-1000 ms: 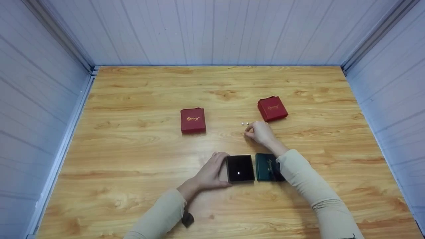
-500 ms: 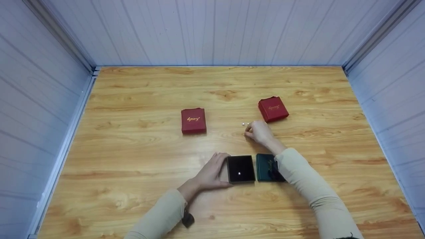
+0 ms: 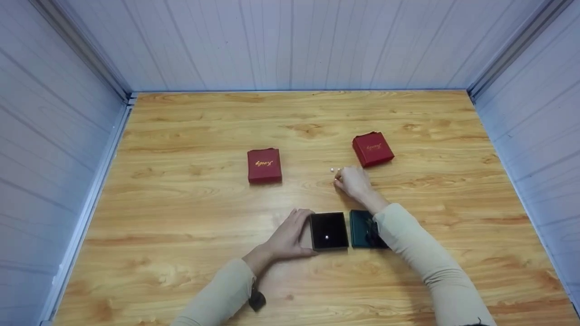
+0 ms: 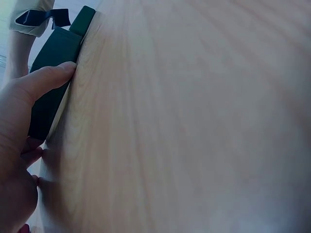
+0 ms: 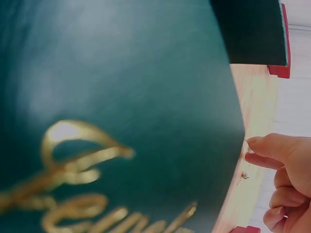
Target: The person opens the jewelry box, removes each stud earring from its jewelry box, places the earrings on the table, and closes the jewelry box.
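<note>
My left hand (image 3: 283, 235) grips an open jewelry box (image 3: 317, 222) from its left side, thumb along the near wall and fingers at the far one. The box's outside (image 4: 56, 51) is dark green in the left wrist view; its inside is black, with a small bright stud (image 3: 326, 237) in it. Beyond the box, my right hand (image 3: 355, 182) pinches a tiny pale thing, seemingly a stud earring, between thumb and forefinger. Another stud earring (image 5: 244, 175) lies on the table near those fingertips. The green lid (image 3: 359, 228), with a dark ribbon, lies right of the box, partly under the right sleeve.
A red gift box (image 3: 264, 166) with gold lettering stands left of the right hand. A second red box (image 3: 373, 149) sits just beyond that hand, turned at an angle. Pale panel walls (image 3: 290, 45) enclose the wooden table (image 3: 181, 136) at the back and sides.
My right hand has shifted very slightly at the studs, and its fingers now partly cover the nearer one. My left hand and the jewelry box have stayed in place.
</note>
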Available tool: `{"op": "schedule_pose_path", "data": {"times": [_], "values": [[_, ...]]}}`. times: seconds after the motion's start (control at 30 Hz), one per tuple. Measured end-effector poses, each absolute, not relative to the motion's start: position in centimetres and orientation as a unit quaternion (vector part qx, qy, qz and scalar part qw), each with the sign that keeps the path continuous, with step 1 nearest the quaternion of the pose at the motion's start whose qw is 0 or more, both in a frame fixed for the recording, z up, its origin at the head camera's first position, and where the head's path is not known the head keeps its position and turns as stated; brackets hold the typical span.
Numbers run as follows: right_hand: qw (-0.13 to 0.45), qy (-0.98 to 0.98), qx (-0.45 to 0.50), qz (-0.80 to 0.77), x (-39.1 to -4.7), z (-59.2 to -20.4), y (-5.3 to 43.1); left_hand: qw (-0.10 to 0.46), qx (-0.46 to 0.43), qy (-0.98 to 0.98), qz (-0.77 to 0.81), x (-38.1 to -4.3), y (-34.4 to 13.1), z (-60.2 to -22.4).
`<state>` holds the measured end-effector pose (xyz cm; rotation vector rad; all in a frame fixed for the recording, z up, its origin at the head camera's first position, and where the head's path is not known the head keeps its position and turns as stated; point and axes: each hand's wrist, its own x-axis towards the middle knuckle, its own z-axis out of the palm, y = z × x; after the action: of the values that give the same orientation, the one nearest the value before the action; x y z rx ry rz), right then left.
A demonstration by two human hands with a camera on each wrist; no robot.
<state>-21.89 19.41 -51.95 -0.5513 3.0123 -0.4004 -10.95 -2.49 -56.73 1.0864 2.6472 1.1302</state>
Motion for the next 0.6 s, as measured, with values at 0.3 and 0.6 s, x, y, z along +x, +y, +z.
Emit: {"op": "schedule_pose_path", "data": {"times": [0.3, 0.6], "values": [[0.033, 0.974, -0.174, -0.141, -22.01, -52.18, 19.54, 0.028, 0.354, 0.859, 0.37, -10.95, -2.41, -56.85], [0.022, 0.971, -0.171, -0.162, -21.97, -51.87, 19.74, 0.03, 0.354, 0.861, 0.365, -10.95, -2.52, -56.79]]}}
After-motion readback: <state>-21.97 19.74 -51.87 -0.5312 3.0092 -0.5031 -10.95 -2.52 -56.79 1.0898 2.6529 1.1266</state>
